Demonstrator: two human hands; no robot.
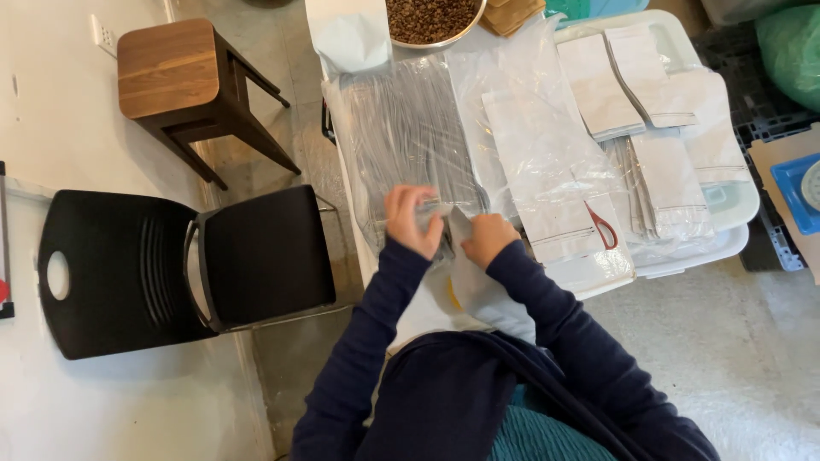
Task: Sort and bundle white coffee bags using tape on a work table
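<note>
Pinching one white pouch: left hand, right hand, both grips closed; two chairs.

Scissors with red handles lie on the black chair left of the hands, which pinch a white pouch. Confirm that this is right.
Wrong place. The head view shows the red-handled scissors lying on the clear plastic bag of pouches, right of the hands. The black chair stands left. The left hand and right hand do pinch a white pouch.

Bowl of brown beans, top cut off by edge.
</note>
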